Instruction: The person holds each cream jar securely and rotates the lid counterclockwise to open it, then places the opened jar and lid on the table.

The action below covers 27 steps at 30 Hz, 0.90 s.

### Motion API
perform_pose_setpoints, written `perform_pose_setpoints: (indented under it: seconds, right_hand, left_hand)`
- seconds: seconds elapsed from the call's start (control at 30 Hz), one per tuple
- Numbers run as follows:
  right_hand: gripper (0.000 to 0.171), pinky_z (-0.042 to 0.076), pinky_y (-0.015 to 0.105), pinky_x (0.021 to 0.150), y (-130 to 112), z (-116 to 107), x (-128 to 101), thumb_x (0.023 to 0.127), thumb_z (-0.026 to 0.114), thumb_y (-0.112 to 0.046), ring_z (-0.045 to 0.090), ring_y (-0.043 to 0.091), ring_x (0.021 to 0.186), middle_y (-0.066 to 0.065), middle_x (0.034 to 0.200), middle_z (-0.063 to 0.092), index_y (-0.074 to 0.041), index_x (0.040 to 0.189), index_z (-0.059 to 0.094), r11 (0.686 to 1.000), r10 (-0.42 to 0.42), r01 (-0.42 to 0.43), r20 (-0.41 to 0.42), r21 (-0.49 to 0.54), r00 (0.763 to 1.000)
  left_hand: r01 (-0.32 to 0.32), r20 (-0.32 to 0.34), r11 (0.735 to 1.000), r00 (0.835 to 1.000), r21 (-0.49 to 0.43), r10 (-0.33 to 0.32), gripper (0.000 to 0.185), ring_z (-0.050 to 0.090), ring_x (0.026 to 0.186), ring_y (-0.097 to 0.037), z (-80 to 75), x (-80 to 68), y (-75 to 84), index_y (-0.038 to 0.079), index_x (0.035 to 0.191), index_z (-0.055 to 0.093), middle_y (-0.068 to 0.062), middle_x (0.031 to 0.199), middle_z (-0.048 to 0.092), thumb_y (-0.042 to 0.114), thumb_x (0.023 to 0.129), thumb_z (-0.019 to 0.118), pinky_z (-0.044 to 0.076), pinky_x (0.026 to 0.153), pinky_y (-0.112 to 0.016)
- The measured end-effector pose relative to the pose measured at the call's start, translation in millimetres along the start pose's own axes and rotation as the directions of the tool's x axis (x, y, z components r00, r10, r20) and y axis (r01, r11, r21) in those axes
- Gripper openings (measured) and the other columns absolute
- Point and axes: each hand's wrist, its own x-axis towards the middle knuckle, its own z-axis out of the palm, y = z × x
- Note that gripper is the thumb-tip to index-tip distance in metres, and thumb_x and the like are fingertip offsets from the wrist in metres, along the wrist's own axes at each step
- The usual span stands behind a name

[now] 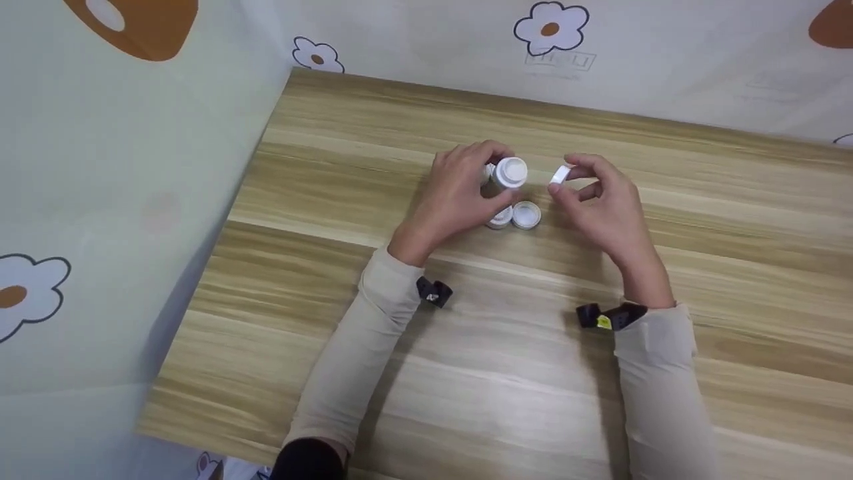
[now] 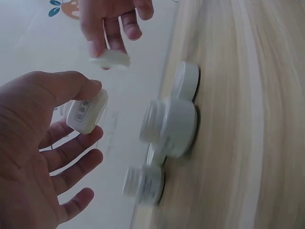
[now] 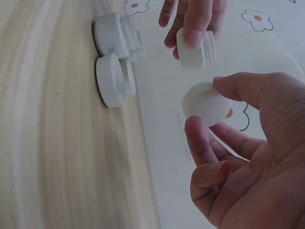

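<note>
My left hand holds a small white jar above the wooden table. In the left wrist view the labelled jar is pinched between thumb and fingers. My right hand pinches a round white lid between thumb and forefinger, a short way right of the jar. The right wrist view shows this lid close up, with the jar beyond it, apart from it.
Below the hands, a white jar and a loose open lid lie together on the table. The left wrist view shows one more small jar there. Flower-print walls close the left and far sides.
</note>
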Motion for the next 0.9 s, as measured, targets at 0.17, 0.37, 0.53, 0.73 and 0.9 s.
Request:
perform_pose_setpoints:
  seconds: [0.17,0.37,0.53,0.73,0.9]
  right_hand:
    - [0.045,0.052,0.010,0.068,3.3,2.7,1.5,0.098,0.074,-0.022,0.066,-0.008,0.079,0.016,0.127,0.073,-0.004,0.139,0.067,1.000,0.020,-0.019,0.040,-0.015,0.999]
    - [0.048,0.052,0.012,0.067,9.0,6.5,2.9,0.097,0.076,-0.027,0.066,-0.007,0.082,0.016,0.134,0.072,-0.003,0.138,0.066,0.996,0.071,-0.067,0.077,-0.051,0.995]
    - [0.048,0.051,0.010,0.068,12.5,8.0,3.8,0.097,0.078,-0.026,0.066,-0.007,0.083,0.017,0.136,0.071,-0.002,0.136,0.066,0.996,0.078,-0.074,0.078,-0.054,0.994]
    - [0.046,0.051,0.009,0.070,20.5,13.0,3.7,0.097,0.077,-0.023,0.065,-0.010,0.082,0.018,0.135,0.069,0.000,0.135,0.066,0.996,0.085,-0.084,0.060,-0.034,0.995]
    - [0.050,0.050,0.007,0.070,26.4,13.2,4.5,0.098,0.075,-0.022,0.063,-0.013,0.080,0.021,0.131,0.069,0.004,0.139,0.063,0.996,0.087,-0.086,0.046,-0.032,0.995]
  left_hand:
    - [-0.005,-0.019,1.000,1.000,-0.016,0.005,0.049,0.062,0.130,-0.017,-6.0,-7.3,-12.5,0.019,0.136,0.065,0.004,0.135,0.071,0.039,0.093,0.080,0.039,0.119,-0.043]
    - [0.034,-0.011,0.999,0.999,0.022,-0.033,0.050,0.059,0.132,-0.019,-8.7,-15.4,-23.1,0.019,0.135,0.067,0.002,0.138,0.069,0.044,0.093,0.078,0.041,0.114,-0.042]
    - [0.051,0.029,0.999,0.998,0.006,-0.051,0.050,0.060,0.131,-0.021,-8.7,-18.9,-30.4,0.016,0.136,0.066,-0.002,0.139,0.068,0.039,0.093,0.079,0.042,0.115,-0.042]
    - [0.071,0.078,0.997,0.995,-0.020,-0.069,0.050,0.063,0.128,-0.022,-4.7,-22.1,-38.0,0.013,0.136,0.067,-0.005,0.135,0.070,0.033,0.092,0.079,0.047,0.113,-0.041]
    - [0.062,0.099,0.998,0.993,-0.006,-0.061,0.049,0.064,0.127,-0.024,-1.2,-23.1,-40.2,0.011,0.133,0.069,-0.006,0.132,0.072,0.031,0.090,0.080,0.047,0.114,-0.041]
